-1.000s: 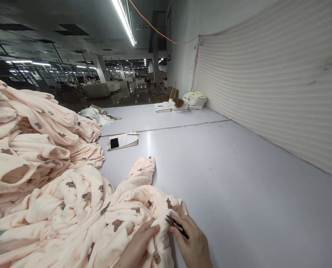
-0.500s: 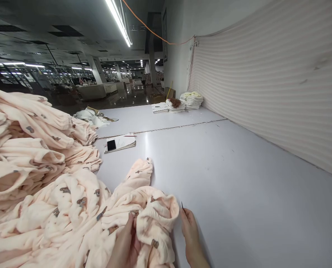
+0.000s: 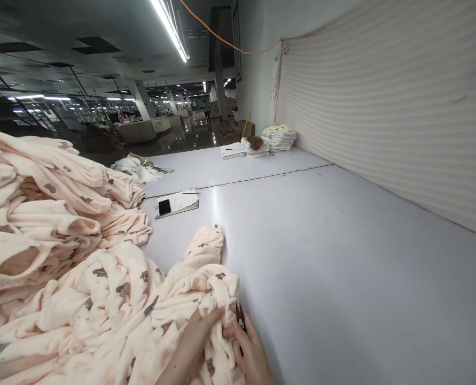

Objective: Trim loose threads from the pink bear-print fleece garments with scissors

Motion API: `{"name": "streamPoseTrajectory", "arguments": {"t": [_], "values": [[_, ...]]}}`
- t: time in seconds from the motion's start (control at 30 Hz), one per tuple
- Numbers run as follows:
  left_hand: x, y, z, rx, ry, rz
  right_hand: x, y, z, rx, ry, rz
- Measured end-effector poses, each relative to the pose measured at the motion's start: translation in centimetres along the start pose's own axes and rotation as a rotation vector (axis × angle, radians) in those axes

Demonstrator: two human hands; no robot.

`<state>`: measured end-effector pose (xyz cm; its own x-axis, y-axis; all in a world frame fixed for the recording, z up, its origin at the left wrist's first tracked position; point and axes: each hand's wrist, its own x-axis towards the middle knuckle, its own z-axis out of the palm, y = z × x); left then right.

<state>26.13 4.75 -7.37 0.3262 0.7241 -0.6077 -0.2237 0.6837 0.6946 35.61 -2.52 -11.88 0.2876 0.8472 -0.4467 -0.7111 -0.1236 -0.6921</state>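
A pale peach fleece garment (image 3: 181, 291) with small dark printed figures lies bunched at the table's near edge. My left hand (image 3: 197, 337) is closed on a fold of it, thumb and fingers pinching the cloth. My right hand (image 3: 248, 347) is closed around small dark thread snips (image 3: 241, 316), whose blades point up and away from me. Its fingertips also touch the fabric, close to my left fingers. The lower part of the snips is hidden in the right palm.
A tall heap of similar peach garments (image 3: 61, 214) fills the left side. A phone (image 3: 164, 207) lies on a notepad (image 3: 185, 200) on the pale table (image 3: 334, 278). Folded white cloth stacks (image 3: 278, 140) stand at the back, beside a striped hanging sheet (image 3: 382, 107).
My right hand has moved left from beside the garment and now meets my left hand at the cloth. The open round end of the fabric has been gathered up between the hands.
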Motion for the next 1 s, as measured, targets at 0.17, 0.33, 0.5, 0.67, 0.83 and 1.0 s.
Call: {"name": "streamPoseTrajectory", "arguments": {"t": [0.17,0.33,0.5,0.67,0.83,1.0], "values": [[-0.1,-1.1,-0.9,-0.133,0.058,-0.024,-1.4,-0.2,-1.1,-0.357,0.061,-0.312],[-1.6,-1.8,-1.5,-0.211,0.032,-0.055,-3.3,-3.2,-2.2,-0.823,-0.073,-0.520],[-2.7,-1.8,-1.5,-0.302,-0.112,-0.084,-3.8,-5.5,-1.8,-1.345,-0.093,-0.862],[-2.8,-1.6,-1.3,-0.307,-0.096,-0.053,-3.5,-5.3,-1.1,-1.475,-0.070,-0.962],[-3.3,-1.9,-0.8,-0.301,-0.101,-0.050,-3.5,-4.6,-1.9,-1.253,-0.089,-0.707],[-2.7,-1.8,-2.5,-0.264,-0.042,-0.050,-0.9,-6.3,-3.8,-0.724,0.039,-0.476]]}}
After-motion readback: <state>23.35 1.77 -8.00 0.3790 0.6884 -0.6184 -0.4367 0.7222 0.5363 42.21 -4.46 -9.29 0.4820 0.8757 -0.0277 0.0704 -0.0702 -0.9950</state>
